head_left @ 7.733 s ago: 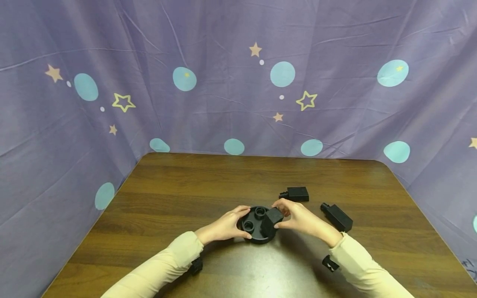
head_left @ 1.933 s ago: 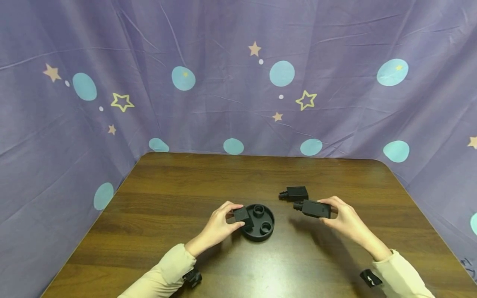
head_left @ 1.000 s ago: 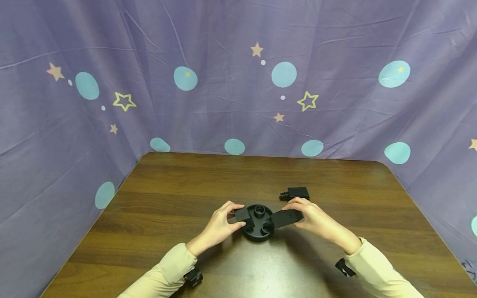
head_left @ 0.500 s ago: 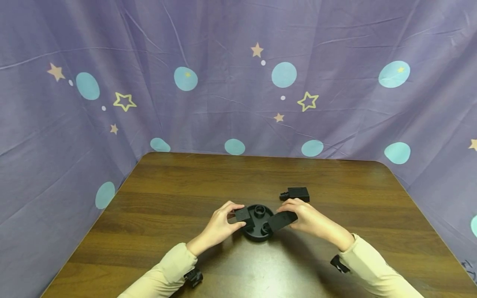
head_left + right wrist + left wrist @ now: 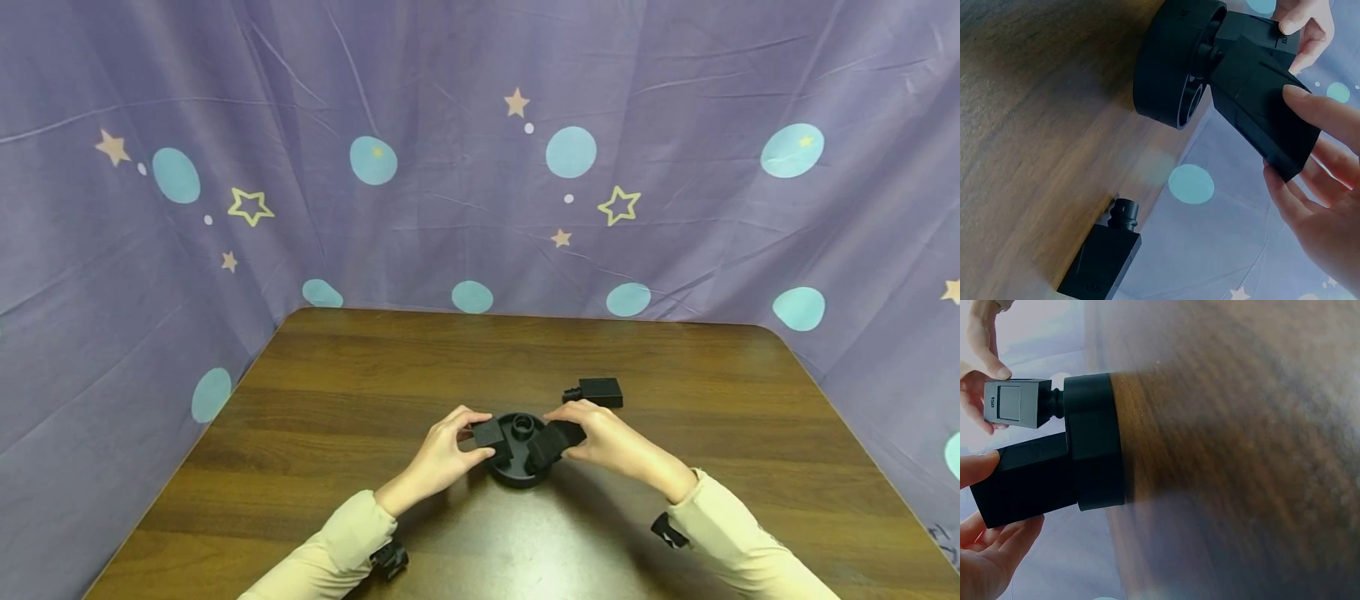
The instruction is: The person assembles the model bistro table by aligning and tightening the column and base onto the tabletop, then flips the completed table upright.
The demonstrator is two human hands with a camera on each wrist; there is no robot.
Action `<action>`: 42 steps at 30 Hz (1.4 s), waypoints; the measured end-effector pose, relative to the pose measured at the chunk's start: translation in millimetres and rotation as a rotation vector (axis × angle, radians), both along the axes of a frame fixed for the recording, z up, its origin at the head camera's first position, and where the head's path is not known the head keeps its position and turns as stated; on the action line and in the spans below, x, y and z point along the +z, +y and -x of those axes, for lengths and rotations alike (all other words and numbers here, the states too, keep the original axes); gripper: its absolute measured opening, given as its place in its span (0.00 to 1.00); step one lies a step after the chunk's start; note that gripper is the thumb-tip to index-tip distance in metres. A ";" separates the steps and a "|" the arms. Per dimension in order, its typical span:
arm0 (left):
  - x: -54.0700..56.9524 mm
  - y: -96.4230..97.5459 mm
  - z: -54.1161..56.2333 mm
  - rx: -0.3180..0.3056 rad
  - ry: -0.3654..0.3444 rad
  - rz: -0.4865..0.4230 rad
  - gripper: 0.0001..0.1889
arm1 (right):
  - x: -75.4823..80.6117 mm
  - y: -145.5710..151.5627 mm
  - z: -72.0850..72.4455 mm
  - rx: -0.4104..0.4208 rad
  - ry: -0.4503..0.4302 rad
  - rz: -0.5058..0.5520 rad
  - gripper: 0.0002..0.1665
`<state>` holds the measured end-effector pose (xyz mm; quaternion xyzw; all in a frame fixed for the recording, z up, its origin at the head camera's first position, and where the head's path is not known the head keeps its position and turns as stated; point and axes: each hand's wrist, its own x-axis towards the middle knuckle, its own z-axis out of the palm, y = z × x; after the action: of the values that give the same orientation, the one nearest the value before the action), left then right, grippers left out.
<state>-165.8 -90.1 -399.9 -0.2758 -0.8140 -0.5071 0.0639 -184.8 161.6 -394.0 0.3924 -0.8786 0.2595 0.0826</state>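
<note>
In the head view my left hand (image 5: 435, 458) grips a black rectangular block (image 5: 489, 433) standing upright on the left side of a round black base (image 5: 517, 481). My right hand (image 5: 618, 450) pinches a second such block (image 5: 553, 442) between thumb and fingers, tilted over the base's right side. Its ribbed neck points down into the base in the left wrist view, where the block (image 5: 1019, 403) stands beside the left one (image 5: 1029, 478). An uncovered ring socket (image 5: 522, 426) shows at the base's back. The right block's tip and the socket below it are partly hidden.
A third black block (image 5: 601, 392) with a ribbed neck lies on its side on the wooden table (image 5: 375, 358), just behind my right hand. A patterned purple curtain (image 5: 450, 167) hangs behind the table and along both sides.
My right hand has picked up the block from the table's right and brought it left over the base, tipping it neck down. My left hand has moved from the base's rim to the other block.
</note>
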 end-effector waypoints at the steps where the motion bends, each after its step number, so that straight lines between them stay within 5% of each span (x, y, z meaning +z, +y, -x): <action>1: -0.1 0.0 0.1 0.000 0.000 0.001 0.20 | -0.1 -0.7 0.0 0.000 -0.001 0.002 0.27; 13: -0.6 -0.1 -0.5 0.008 0.009 0.003 0.20 | 1.1 -7.1 -1.8 -0.007 -0.089 0.048 0.25; 26: -0.9 -0.1 -0.7 0.008 0.007 -0.008 0.20 | -4.1 -9.4 -3.3 -0.026 -0.059 0.059 0.26; 34: -0.3 0.6 -1.0 0.004 0.006 -0.011 0.21 | 4.4 0.9 -1.4 0.066 -0.254 -0.002 0.31; 42: -0.2 0.6 -1.0 -0.001 0.014 -0.006 0.21 | -1.8 1.6 -0.8 0.032 -0.270 0.084 0.24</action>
<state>-164.9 -89.5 -400.1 -0.2793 -0.8120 -0.5076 0.0702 -184.0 163.1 -395.8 0.3643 -0.8636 0.3478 -0.0243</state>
